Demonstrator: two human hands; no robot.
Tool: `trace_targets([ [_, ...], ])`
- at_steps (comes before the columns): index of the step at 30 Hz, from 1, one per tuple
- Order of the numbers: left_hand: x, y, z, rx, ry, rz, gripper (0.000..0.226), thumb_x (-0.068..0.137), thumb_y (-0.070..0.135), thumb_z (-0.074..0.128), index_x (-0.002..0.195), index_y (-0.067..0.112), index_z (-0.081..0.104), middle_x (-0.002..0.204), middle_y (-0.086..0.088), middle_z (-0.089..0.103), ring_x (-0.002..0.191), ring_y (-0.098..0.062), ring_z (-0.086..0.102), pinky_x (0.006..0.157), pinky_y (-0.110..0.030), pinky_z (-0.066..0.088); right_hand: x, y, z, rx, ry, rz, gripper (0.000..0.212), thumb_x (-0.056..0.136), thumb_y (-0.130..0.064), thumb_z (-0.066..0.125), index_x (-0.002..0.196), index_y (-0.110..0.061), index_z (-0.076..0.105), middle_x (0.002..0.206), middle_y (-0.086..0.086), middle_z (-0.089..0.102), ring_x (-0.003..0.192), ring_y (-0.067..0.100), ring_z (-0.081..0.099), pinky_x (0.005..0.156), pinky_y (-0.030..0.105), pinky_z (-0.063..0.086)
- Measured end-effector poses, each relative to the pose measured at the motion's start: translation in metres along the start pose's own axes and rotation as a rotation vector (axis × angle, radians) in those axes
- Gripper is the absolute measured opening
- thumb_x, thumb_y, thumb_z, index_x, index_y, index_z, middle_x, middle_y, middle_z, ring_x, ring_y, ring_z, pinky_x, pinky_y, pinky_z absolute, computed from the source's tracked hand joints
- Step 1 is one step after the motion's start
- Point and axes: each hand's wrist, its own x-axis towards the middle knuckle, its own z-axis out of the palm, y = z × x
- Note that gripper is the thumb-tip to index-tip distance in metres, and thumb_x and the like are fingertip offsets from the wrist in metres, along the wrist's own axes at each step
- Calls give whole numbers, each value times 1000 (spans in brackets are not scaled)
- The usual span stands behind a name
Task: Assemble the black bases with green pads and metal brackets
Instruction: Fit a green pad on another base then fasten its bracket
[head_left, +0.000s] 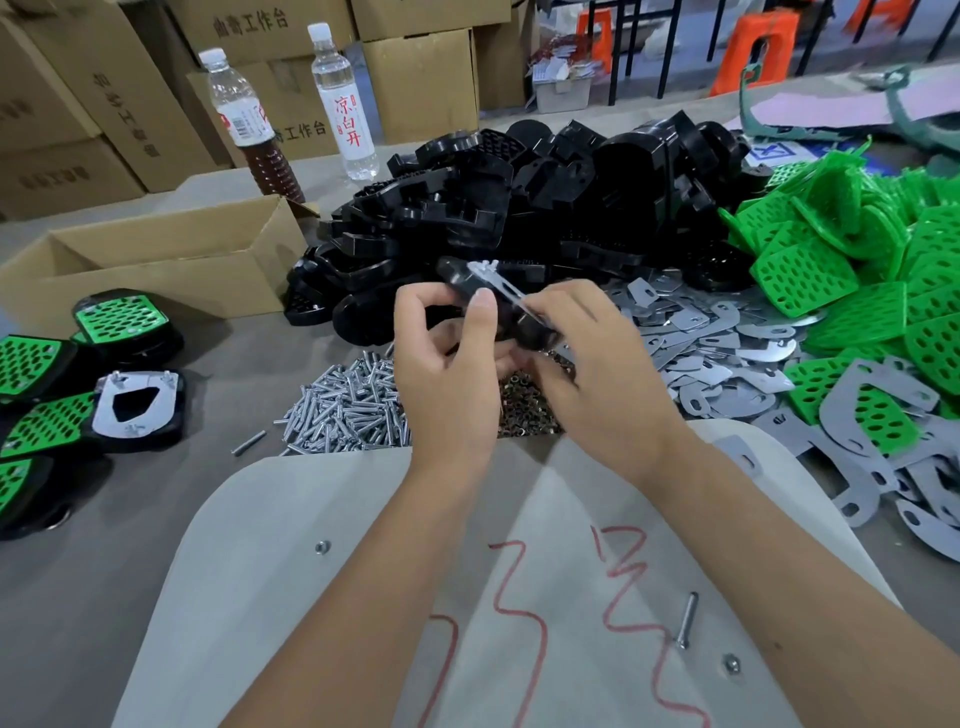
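Observation:
Both hands hold one black base (524, 322) edge-on above the table, with a metal bracket (498, 283) lying against its upper side. My left hand (447, 364) grips its left end, thumb up on the edge. My right hand (587, 358) grips the right end from the side. Behind them rises a large heap of black bases (545, 208). Green pads (857, 270) are piled at the right. Flat metal brackets (717, 343) lie spread in front of the pads. Finished units (124, 322) with green pads sit at the left.
A pile of silver screws (348, 405) and small nuts (524, 410) lies under my hands. An open cardboard box (171, 265) stands at the left, two bottles (343, 98) behind it. Loose screw (685, 621) and nuts lie on the near cloth.

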Motion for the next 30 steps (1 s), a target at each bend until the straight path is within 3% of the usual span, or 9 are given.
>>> trace_targets([
  [3,2,-1,0,38,-49,27,10,105,21,58,99,14,61,91,-15,77,74,-28,76,66,-39,63,2,4,1,350,149,259,14,107,-16,55,113,-17,67,90,-8,69,79,19,67,68,29,54],
  [5,7,-4,-3,160,48,49,6,101,21,64,96,17,61,93,-10,74,76,-27,72,69,-47,63,3,2,-3,795,144,453,17,112,-17,47,111,-14,63,87,-2,72,68,20,66,53,32,53],
  [7,13,-6,-7,206,134,-12,8,99,22,68,99,19,61,96,-6,69,82,-27,68,70,-47,62,4,4,-6,912,134,478,18,113,-17,42,112,-9,59,89,13,70,62,22,62,50,34,48],
  [9,17,-2,-9,100,60,-131,11,101,26,69,102,16,64,98,-9,70,76,-19,66,60,-34,60,5,5,-7,916,117,447,18,114,-14,40,113,-7,57,93,21,68,59,22,61,48,32,47],
  [12,17,0,-8,49,-113,-152,18,99,27,73,105,11,67,90,-6,76,71,-13,69,61,-30,61,4,3,-3,883,83,417,17,113,-11,41,112,-3,56,85,10,68,56,19,62,44,28,49],
  [17,15,-6,-9,102,-95,-61,19,92,9,79,103,2,65,99,-27,74,90,-36,76,65,-28,59,0,3,-3,809,27,398,15,110,-12,49,111,-10,64,83,6,70,60,24,64,46,31,52],
  [23,23,-3,-18,137,-177,-42,17,91,4,77,103,10,68,95,-23,76,90,-34,77,72,-43,65,1,6,-7,613,132,369,18,103,-25,64,117,-24,75,105,6,77,77,26,68,59,50,56],
  [26,20,-6,-17,202,-230,-28,19,90,5,77,106,8,69,99,-22,74,95,-39,74,85,-56,63,2,6,-10,583,143,394,13,98,-16,73,104,-26,77,96,1,80,91,27,76,74,53,64],
  [30,18,-9,-12,300,-196,-41,19,90,6,80,105,11,69,103,-11,76,98,-30,74,89,-52,62,3,9,-11,593,108,483,7,94,-11,77,98,-17,76,88,4,80,83,21,77,78,48,64],
])
